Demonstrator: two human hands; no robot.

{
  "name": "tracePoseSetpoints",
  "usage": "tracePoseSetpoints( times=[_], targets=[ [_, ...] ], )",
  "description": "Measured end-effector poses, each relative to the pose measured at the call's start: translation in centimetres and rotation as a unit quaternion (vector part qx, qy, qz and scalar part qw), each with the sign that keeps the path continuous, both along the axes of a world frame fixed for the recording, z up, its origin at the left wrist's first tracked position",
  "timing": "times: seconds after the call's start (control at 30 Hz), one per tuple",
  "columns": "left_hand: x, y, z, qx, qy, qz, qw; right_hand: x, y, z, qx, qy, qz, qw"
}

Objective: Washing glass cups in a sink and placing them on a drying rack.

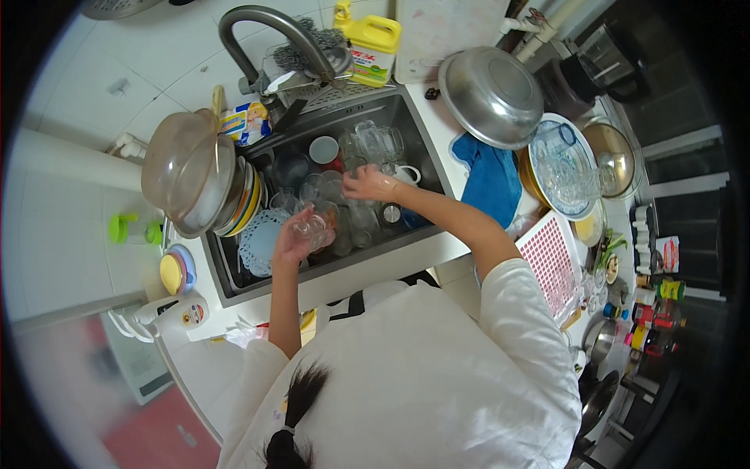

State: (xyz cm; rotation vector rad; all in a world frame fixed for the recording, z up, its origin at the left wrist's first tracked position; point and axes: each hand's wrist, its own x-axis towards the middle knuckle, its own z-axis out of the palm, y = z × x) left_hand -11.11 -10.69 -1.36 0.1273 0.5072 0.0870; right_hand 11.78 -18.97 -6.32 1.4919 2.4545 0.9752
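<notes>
My left hand [288, 239] is near the front of the dark sink [430, 170], curled around small clear glassware [314, 231]; how many pieces it holds is unclear. Over the middle of the sink, my right hand [369, 183] has its fingers bent down beside clear glasses [328, 186]. Whether it grips one is hidden. Behind it stand glass mugs [375, 140] and a red cup with a white inside [324, 150]. A white cup handle [410, 174] shows by my right wrist. Under my left hand lies a light-blue lacy-edged plate [258, 240].
Left of the sink, stacked bowls and plates [243, 202] carry a translucent cover [176, 158]. The faucet [269, 14] arches over the back. To the right are an upturned metal basin [492, 97], blue cloth [489, 176], a plate of glasses [542, 140] and a pink-and-white drain tray [548, 258].
</notes>
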Motion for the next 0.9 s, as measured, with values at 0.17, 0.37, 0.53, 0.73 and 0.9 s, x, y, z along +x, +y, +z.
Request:
tracePoseSetpoints(
  times=[0.17, 0.37, 0.53, 0.73, 0.9],
  targets=[
    [1.4, -1.8, -1.7, -0.124, -0.074, 0.105, 0.984, 0.5, 0.7, 1.3, 0.026, -0.074, -0.158, 0.984],
    [3.7, -3.3, -1.5, -0.256, -0.069, 0.203, 0.943, 2.2, -1.8, 1.4, 0.029, -0.159, -0.169, 0.972],
    [5.8, -4.3, -1.2, -0.229, 0.075, 0.195, 0.951, 1.6, -3.1, 0.6, -0.009, -0.177, -0.143, 0.974],
    [6.6, -5.1, -3.2, -0.23, 0.145, 0.183, 0.945, 1.8, -1.9, -1.2, -0.028, -0.457, -0.282, 0.843],
    [7.7, -5.8, -2.8, -0.254, 0.176, 0.171, 0.935, 2.5, -2.4, -13.2, -0.332, -0.373, -0.114, 0.859]
  ],
)
